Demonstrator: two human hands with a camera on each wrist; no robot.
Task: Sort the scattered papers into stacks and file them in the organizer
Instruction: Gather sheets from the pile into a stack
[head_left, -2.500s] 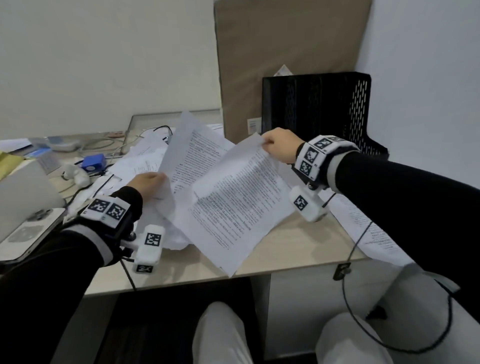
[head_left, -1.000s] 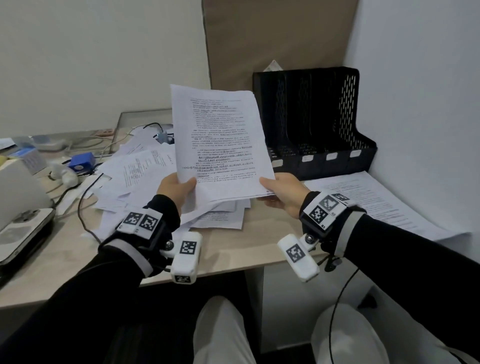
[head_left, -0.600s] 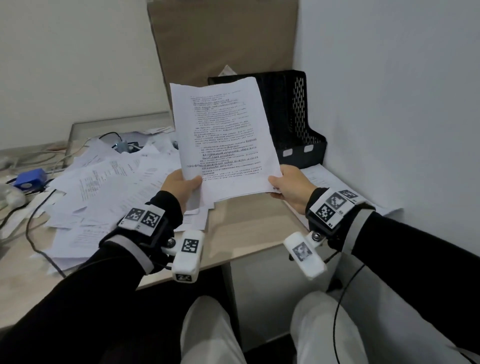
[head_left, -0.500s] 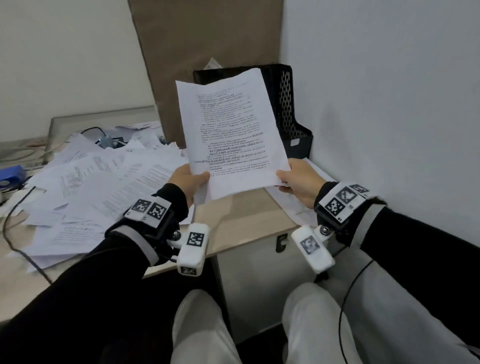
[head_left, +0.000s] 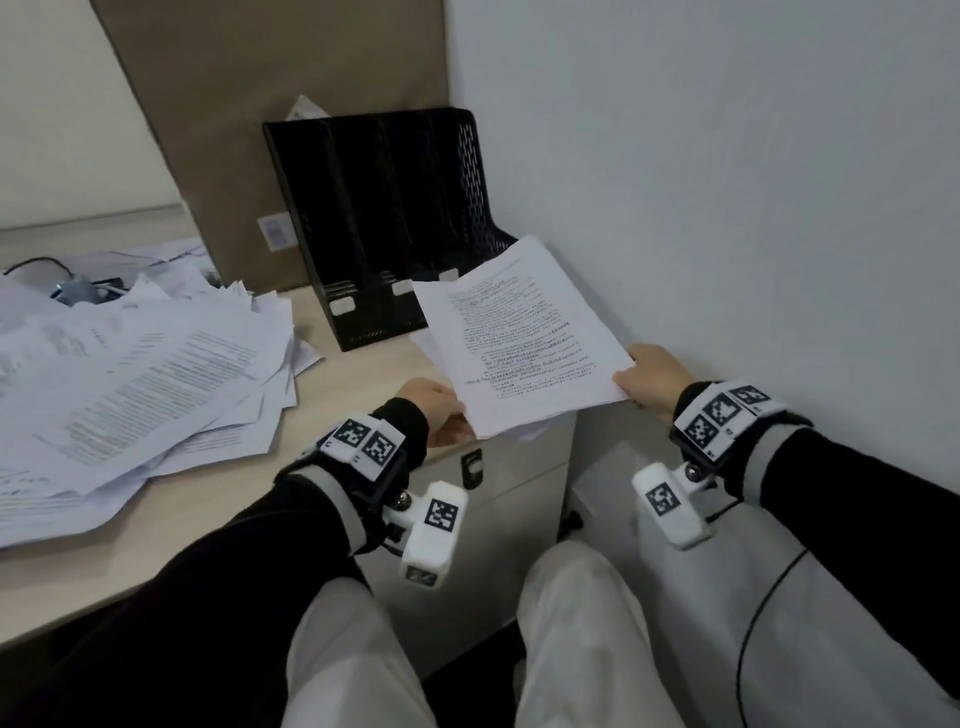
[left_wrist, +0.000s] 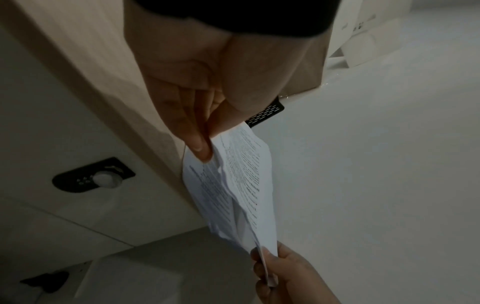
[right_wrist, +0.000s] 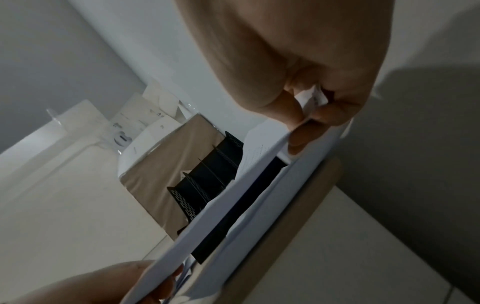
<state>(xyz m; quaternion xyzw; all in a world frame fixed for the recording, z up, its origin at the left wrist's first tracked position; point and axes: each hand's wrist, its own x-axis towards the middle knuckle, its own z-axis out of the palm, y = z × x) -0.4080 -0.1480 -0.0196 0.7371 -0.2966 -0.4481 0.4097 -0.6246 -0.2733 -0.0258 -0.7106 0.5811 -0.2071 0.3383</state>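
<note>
Both hands hold one stack of printed papers low over the desk's right end, tilted nearly flat. My left hand pinches its near left corner, thumb on top; the left wrist view shows the fingers under the sheets. My right hand pinches the near right corner, and the right wrist view shows the paper edge between thumb and fingers. The black mesh organizer stands upright just behind the stack, its slots looking empty. A loose heap of scattered papers covers the desk's left part.
A brown board leans on the wall behind the organizer. The white wall runs close along the right. A drawer unit with a lock sits under the desk edge. Cables and small items lie at the far left.
The stack, held upright in front of the organizer half a second ago, has been lowered and tipped toward flat at the desk's right end. My view has swung right.
</note>
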